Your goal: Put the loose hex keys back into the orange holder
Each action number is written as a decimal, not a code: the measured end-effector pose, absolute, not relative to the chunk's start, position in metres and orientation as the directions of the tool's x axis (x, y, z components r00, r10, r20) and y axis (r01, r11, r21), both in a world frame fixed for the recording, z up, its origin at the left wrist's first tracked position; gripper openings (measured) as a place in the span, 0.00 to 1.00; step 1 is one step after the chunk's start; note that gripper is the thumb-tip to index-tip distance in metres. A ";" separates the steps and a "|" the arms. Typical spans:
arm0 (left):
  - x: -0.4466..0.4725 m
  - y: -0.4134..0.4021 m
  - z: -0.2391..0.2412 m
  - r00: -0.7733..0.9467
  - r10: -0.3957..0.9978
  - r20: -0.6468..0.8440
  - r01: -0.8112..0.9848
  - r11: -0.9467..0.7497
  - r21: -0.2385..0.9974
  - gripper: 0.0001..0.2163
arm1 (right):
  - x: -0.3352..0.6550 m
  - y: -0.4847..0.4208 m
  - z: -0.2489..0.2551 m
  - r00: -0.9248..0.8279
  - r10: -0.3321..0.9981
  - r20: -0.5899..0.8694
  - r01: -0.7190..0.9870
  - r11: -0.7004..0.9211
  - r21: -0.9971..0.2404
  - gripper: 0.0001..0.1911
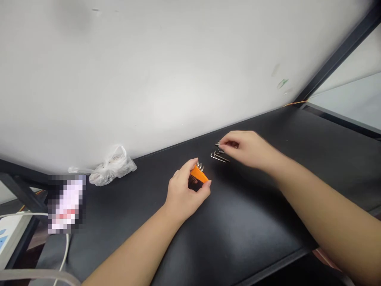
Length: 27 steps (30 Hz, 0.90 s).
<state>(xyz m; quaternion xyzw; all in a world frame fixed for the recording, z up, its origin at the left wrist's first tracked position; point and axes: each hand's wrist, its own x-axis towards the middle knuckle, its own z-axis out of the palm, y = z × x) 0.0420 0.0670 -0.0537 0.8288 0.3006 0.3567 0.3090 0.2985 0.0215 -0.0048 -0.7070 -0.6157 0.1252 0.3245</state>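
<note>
My left hand [185,190] grips an orange hex key holder [199,174] between thumb and fingers, just above the black tabletop. Several silver hex keys [200,167] stick out of the holder's far side. To the right, my right hand [245,147] reaches over a small group of loose L-shaped hex keys [219,156] on the table. Its thumb and index finger are pinched together right at these keys. Whether a key sits between the fingertips is hidden. Some of the loose keys lie partly behind the fingers.
A crumpled clear plastic bag [113,166] lies by the white wall [166,79] at the back left. Left of it is a blurred pinkish item [68,204]. A white power strip [12,234] and cables [66,254] occupy the left edge. Black frame bars [336,55] flank the black table [238,234].
</note>
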 end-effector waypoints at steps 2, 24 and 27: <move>0.042 0.067 -0.055 0.586 0.711 0.388 0.270 -0.623 0.734 0.30 | 0.319 0.020 -0.004 0.148 0.974 0.174 0.855 -0.037 -0.518 0.06; 0.042 0.066 -0.049 0.614 0.709 0.347 0.252 -0.592 0.765 0.27 | 0.304 0.034 -0.034 0.103 0.994 0.042 0.970 -0.091 -0.227 0.06; 0.042 0.067 -0.044 0.608 0.712 0.352 0.271 -0.603 0.751 0.27 | 0.301 0.035 -0.037 0.115 0.992 -0.048 0.973 -0.122 -0.198 0.07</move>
